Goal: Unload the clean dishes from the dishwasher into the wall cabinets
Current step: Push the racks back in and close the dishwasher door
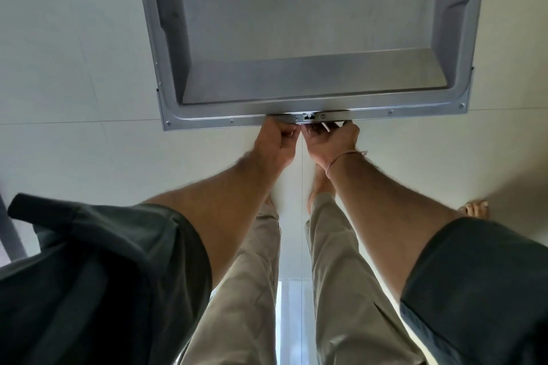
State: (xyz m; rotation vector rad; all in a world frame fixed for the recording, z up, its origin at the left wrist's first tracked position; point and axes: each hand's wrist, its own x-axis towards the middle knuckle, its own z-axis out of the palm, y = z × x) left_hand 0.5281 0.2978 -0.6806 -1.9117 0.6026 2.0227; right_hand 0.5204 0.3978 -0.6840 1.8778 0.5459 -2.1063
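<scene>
The dishwasher door lies open and flat in front of me, its grey steel inner panel facing up. No racks or dishes show in this view. My left hand grips the door's near edge just left of the latch, fingers curled under the rim. My right hand holds the same edge just right of the latch, fingers hooked beneath it. A thin cord sits on my right wrist.
Pale floor tiles spread on both sides of the door. My legs in beige trousers and bare feet stand just behind the door's edge. Another person's toes show at the right.
</scene>
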